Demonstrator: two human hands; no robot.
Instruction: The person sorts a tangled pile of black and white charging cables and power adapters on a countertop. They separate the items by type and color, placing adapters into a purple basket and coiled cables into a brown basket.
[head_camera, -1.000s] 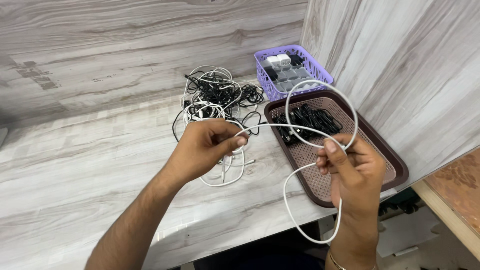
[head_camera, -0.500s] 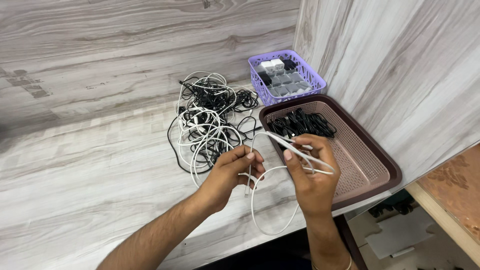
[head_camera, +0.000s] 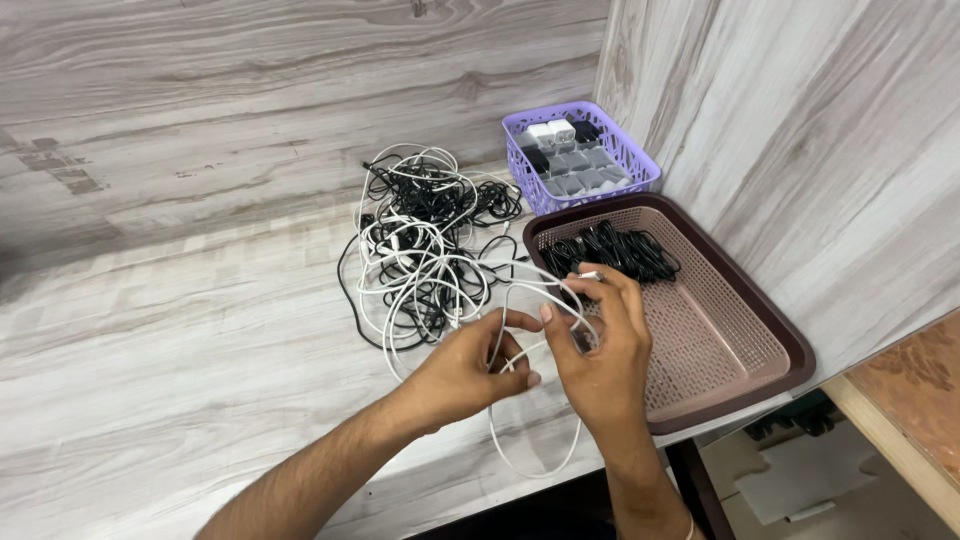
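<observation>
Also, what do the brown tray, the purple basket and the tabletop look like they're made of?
Brown tray: apparently moulded plastic, with a smooth rim and fine perforated mesh floor. Purple basket: plastic too, going by its uniform colour and lattice walls. Tabletop: pale grey wood-grain, matte; it could be laminate or real wood.

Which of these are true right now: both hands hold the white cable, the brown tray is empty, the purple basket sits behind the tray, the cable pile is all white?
1. Both the left hand and the right hand hold the white cable. True.
2. The brown tray is empty. False: black cables lie at its far end.
3. The purple basket sits behind the tray, by the wall. True.
4. The cable pile on the table is all white. False: white and black cables are tangled together.
</observation>
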